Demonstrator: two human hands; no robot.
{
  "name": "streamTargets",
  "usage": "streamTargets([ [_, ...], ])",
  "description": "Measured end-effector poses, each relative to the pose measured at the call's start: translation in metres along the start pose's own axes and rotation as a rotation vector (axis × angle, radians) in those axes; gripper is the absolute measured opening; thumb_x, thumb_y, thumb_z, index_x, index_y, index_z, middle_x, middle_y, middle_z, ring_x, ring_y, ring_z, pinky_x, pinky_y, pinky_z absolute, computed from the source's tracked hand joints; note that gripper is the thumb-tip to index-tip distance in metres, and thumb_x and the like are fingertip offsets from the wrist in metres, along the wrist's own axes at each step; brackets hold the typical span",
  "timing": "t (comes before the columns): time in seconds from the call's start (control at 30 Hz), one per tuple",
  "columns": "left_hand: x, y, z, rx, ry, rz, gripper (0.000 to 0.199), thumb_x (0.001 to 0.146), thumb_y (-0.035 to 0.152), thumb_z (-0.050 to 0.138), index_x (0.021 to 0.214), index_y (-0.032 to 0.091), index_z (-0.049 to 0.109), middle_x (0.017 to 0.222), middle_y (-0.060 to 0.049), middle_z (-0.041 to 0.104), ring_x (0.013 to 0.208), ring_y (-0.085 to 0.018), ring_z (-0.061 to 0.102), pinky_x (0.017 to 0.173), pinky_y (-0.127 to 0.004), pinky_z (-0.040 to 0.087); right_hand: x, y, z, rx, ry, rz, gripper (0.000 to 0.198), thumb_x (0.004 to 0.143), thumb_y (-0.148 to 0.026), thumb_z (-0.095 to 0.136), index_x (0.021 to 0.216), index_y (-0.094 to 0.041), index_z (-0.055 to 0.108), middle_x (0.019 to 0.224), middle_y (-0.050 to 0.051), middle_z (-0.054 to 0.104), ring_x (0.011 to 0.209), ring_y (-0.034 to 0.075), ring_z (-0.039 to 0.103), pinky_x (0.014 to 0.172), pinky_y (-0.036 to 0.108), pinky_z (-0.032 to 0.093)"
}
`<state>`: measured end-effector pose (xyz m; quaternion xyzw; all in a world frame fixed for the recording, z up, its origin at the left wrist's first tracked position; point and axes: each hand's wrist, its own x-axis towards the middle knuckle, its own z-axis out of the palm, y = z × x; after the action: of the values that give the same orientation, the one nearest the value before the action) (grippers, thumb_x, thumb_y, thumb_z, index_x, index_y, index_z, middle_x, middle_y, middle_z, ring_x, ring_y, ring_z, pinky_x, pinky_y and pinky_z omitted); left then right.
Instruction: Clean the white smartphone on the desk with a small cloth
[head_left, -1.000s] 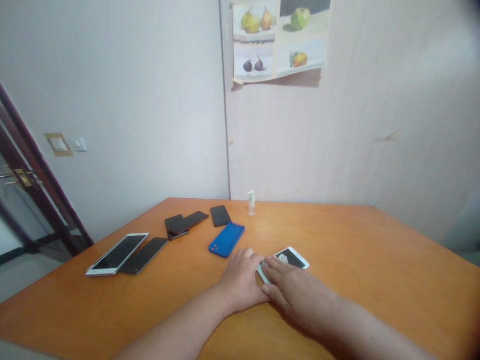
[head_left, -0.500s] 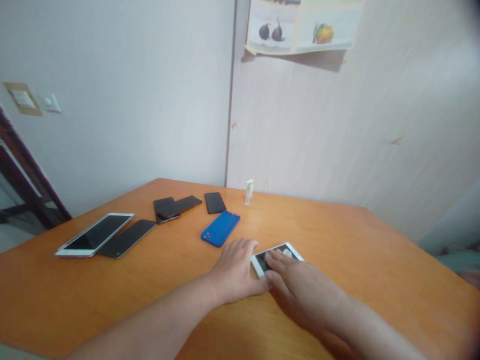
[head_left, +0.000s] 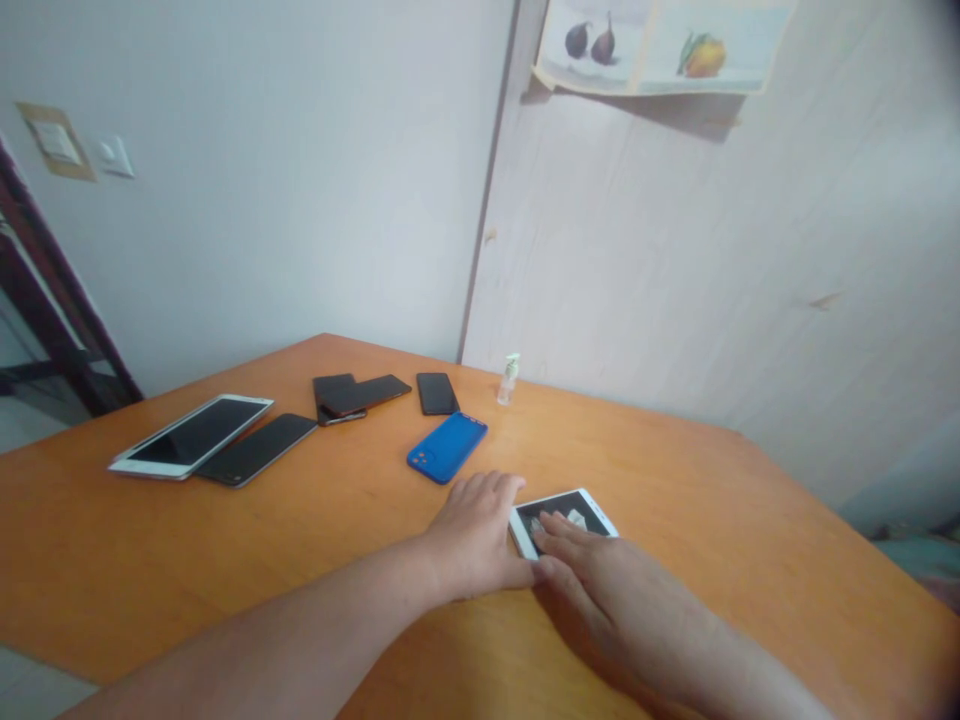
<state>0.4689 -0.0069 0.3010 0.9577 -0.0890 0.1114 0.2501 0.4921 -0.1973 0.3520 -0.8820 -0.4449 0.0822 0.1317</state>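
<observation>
One white phone (head_left: pixel 556 503) lies just right of the left hand (head_left: pixel 476 540), whose widely spread thumb and fingers frame its end, seemingly to stop it sliding; the flattened right hand (head_left: pixel 611 585), gripping nothing, presses what looks like tissue (head_left: pixel 576 519) against the screen (head_left: pixel 590 513).

Phone (head_left: pixel 558 506) pt. hidden, poss. wipe (head_left: pixel 577 519) unclear

Orange table (head_left: pixel 697 480), lower half. Left to middle: white tablet (head_left: pixel 196 436), black phones (head_left: pixel 259 450), blue case (head_left: pixel 448 447), bottle (head_left: pixel 507 384). Lower middle: white phone (head_left: pixel 556 506).
</observation>
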Motion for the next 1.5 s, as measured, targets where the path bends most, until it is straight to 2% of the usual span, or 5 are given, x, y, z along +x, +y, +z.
streamTargets([
  [0.8, 0.000, 0.002, -0.001, -0.004, 0.017, -0.015, 0.090, 0.062, 0.060, 0.073, 0.134, 0.015, 0.044, 0.126, -0.015, 0.059, 0.117, -0.036, 0.053, 0.100, -0.048, 0.043, 0.018, 0.019, 0.014, -0.119, 0.084, 0.036, 0.047, 0.102, -0.030, 0.031, 0.136, -0.010, 0.057, 0.145, 0.016, 0.052, 0.138, 0.026, 0.044, 0.117, 0.045, 0.033],
  [1.0, 0.000, -0.001, 0.002, 0.006, 0.020, -0.010, 0.073, 0.066, 0.045, 0.071, 0.130, 0.018, 0.046, 0.121, -0.012, 0.061, 0.113, -0.033, 0.055, 0.097, -0.045, 0.044, 0.012, 0.013, 0.012, -0.009, 0.059, -0.105, 0.045, 0.103, -0.032, 0.032, 0.138, -0.017, 0.056, 0.149, 0.008, 0.049, 0.140, 0.020, 0.041, 0.118, 0.037, 0.032],
  [1.2, 0.000, 0.001, -0.002, 0.014, 0.003, -0.010, 0.081, 0.063, 0.058, 0.075, 0.129, 0.019, 0.048, 0.121, -0.012, 0.061, 0.113, -0.034, 0.055, 0.096, -0.045, 0.044, 0.021, 0.042, 0.018, -0.105, 0.153, 0.182, 0.050, 0.102, -0.032, 0.032, 0.139, -0.005, 0.053, 0.147, 0.021, 0.048, 0.139, 0.030, 0.043, 0.116, 0.049, 0.034],
  [1.4, 0.000, 0.001, -0.002, 0.012, 0.006, 0.004, 0.068, 0.068, 0.053, 0.072, 0.124, 0.020, 0.051, 0.119, -0.011, 0.062, 0.112, -0.032, 0.055, 0.096, -0.044, 0.044, 0.018, 0.021, 0.017, -0.076, 0.079, -0.009, 0.047, 0.102, -0.031, 0.034, 0.141, -0.012, 0.052, 0.150, 0.014, 0.047, 0.142, 0.024, 0.038, 0.119, 0.042, 0.029],
  [1.5, 0.000, 0.000, 0.000, 0.013, -0.002, -0.001, 0.076, 0.065, 0.053, 0.075, 0.127, 0.019, 0.049, 0.122, -0.012, 0.060, 0.114, -0.033, 0.054, 0.097, -0.045, 0.043, 0.022, 0.034, 0.014, -0.127, 0.102, 0.127, 0.049, 0.103, -0.029, 0.030, 0.141, -0.007, 0.052, 0.148, 0.018, 0.048, 0.141, 0.026, 0.040, 0.118, 0.043, 0.030],
])
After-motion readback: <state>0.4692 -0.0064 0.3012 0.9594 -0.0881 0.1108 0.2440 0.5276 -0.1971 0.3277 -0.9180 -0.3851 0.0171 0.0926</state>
